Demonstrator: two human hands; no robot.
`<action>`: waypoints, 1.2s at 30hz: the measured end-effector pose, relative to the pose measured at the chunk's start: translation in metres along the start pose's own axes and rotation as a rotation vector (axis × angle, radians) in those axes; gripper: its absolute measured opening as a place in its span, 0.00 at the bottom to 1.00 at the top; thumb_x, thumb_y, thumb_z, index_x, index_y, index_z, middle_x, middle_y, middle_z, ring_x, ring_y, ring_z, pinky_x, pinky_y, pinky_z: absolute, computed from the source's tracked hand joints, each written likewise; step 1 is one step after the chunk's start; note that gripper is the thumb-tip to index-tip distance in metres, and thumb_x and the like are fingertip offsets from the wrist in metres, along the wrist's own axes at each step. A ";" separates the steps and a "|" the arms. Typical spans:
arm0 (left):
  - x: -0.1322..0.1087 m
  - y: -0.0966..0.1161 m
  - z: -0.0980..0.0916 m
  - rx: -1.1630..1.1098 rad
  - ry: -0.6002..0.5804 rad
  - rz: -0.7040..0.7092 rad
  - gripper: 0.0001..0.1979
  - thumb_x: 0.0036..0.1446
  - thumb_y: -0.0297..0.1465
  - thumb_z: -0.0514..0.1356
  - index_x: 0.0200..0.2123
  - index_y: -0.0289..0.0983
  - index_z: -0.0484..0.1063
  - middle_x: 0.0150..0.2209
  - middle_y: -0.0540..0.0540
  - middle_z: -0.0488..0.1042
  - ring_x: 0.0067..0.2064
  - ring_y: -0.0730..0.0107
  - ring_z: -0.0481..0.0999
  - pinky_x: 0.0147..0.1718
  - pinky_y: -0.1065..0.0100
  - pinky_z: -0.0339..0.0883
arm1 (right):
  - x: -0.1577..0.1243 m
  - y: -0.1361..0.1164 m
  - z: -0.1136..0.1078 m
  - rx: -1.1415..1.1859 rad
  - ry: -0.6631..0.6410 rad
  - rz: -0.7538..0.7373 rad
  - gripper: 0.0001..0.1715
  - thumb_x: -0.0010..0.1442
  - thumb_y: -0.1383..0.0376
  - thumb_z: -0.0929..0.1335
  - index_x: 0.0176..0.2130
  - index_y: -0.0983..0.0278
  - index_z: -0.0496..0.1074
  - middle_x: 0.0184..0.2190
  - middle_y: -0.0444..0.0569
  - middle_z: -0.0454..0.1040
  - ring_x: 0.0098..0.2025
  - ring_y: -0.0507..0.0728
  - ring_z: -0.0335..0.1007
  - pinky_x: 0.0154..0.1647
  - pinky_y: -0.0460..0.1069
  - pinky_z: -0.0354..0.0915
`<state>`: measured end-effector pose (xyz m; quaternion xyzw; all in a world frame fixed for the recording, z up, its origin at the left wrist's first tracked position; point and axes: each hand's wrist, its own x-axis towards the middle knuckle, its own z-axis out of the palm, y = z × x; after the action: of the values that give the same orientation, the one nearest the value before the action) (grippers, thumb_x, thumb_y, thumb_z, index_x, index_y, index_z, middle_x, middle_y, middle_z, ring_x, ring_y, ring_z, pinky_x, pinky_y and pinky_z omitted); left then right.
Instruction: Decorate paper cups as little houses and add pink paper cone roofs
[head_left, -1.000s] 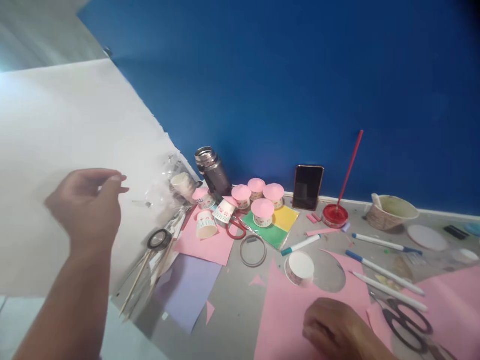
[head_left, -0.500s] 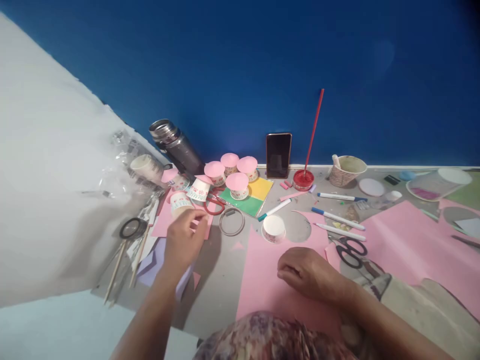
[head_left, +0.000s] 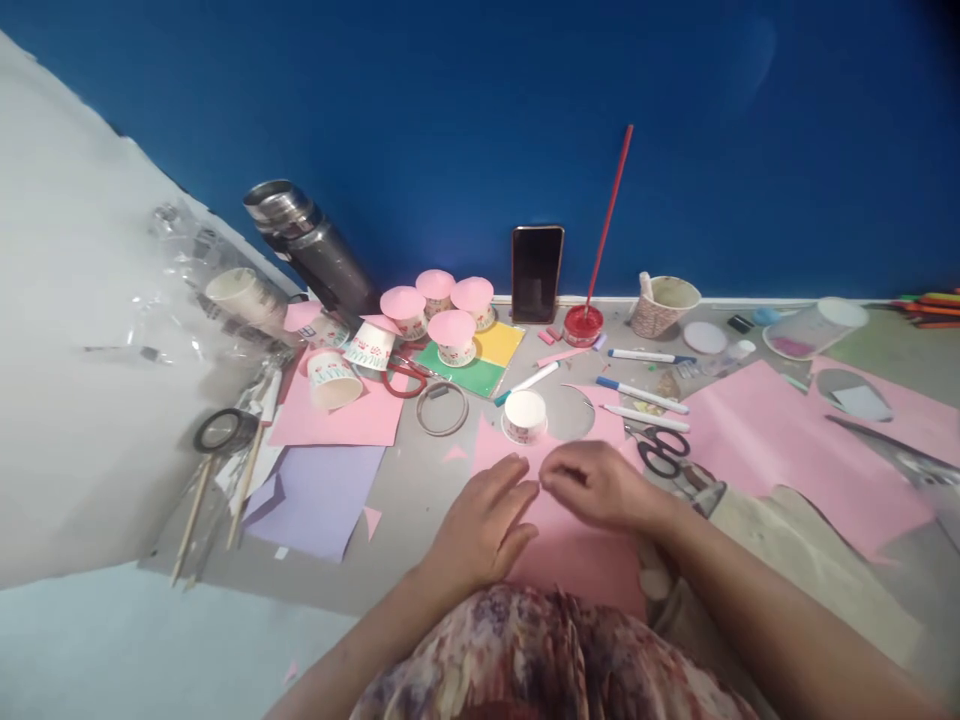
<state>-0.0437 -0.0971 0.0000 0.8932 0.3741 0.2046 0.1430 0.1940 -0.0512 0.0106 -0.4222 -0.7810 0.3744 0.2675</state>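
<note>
My left hand (head_left: 487, 522) rests over the pink paper sheet (head_left: 577, 560), fingers stretched out and apart, holding nothing. Right beside it, my right hand (head_left: 596, 487) is curled, thumb and fingers together; whether anything is between them is hidden. Just beyond both hands a small white patterned paper cup (head_left: 525, 418) stands upside down on the sheet, left of a round cut-out hole (head_left: 571, 413). Off to the left, another paper cup (head_left: 331, 380) lies tipped on a pink sheet. Several cups topped with pink paper discs (head_left: 452, 328) stand behind, some on a green and yellow packet (head_left: 480, 372).
Black-handled scissors (head_left: 664, 452) and several markers (head_left: 641, 394) lie to the right. Red-handled scissors (head_left: 405, 378), a metal ring (head_left: 442, 410) and purple paper (head_left: 319, 500) are at left. A flask (head_left: 315, 250), phone (head_left: 537, 275) and red paint pot (head_left: 583, 325) line the wall.
My left hand has moved right, from beside the tipped cup to next to my right hand, and its fingers have spread. My right hand stays curled. The view has shifted a little.
</note>
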 end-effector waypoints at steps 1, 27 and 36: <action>-0.002 -0.001 0.007 0.042 -0.031 0.025 0.25 0.71 0.42 0.56 0.63 0.32 0.70 0.65 0.27 0.72 0.68 0.45 0.70 0.61 0.48 0.72 | 0.000 0.001 -0.007 0.030 0.096 0.062 0.11 0.65 0.66 0.66 0.33 0.62 0.77 0.28 0.45 0.80 0.30 0.54 0.74 0.34 0.46 0.64; -0.041 0.021 0.021 0.387 -0.139 0.295 0.47 0.65 0.62 0.50 0.73 0.36 0.59 0.75 0.32 0.59 0.77 0.45 0.52 0.75 0.43 0.32 | -0.011 0.028 -0.104 -0.743 0.299 0.646 0.12 0.64 0.61 0.67 0.43 0.60 0.80 0.41 0.52 0.84 0.41 0.61 0.76 0.33 0.50 0.54; -0.039 0.022 0.024 0.385 -0.095 0.288 0.44 0.66 0.60 0.52 0.73 0.35 0.60 0.74 0.33 0.60 0.77 0.45 0.52 0.74 0.43 0.32 | -0.011 0.041 -0.104 -0.753 0.314 0.673 0.12 0.63 0.62 0.66 0.40 0.59 0.80 0.39 0.52 0.83 0.38 0.61 0.75 0.33 0.50 0.58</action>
<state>-0.0439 -0.1432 -0.0224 0.9567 0.2677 0.1055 -0.0431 0.2947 -0.0080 0.0363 -0.7675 -0.6332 0.0652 0.0761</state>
